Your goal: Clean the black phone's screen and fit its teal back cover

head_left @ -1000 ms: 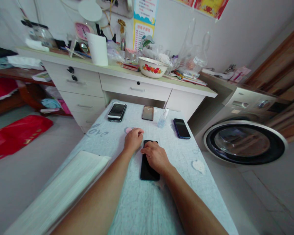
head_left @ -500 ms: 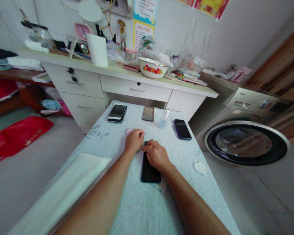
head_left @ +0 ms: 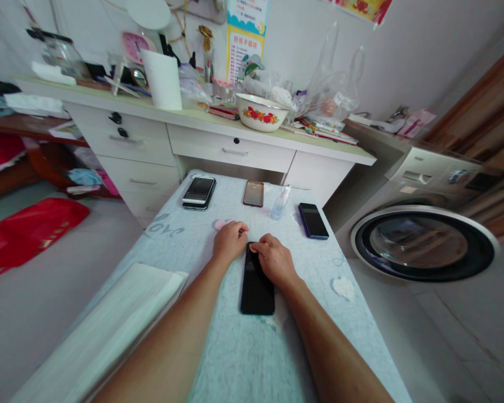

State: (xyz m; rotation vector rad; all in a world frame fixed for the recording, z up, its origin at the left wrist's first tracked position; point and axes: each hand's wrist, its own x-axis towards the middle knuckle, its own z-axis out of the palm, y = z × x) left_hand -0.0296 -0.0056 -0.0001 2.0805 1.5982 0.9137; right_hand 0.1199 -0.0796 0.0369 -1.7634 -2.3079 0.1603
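one black phone [head_left: 257, 292] flat, right hand [head_left: 277, 260] at upper end

On the table [head_left: 340, 341] before you, a smartphone [head_left: 255, 296] lies partly beneath your right hand [head_left: 276, 261]; your left hand [head_left: 230, 240] is beside its far-left corner. Behind, left to right: stacked phones [head_left: 199, 191], phone case [head_left: 253, 193], spray bottle [head_left: 279, 205], second smartphone [head_left: 313, 221].

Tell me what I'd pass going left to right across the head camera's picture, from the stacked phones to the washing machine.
Stacked phones, left hand, black phone, small clear bottle, blue-edged phone, washing machine.
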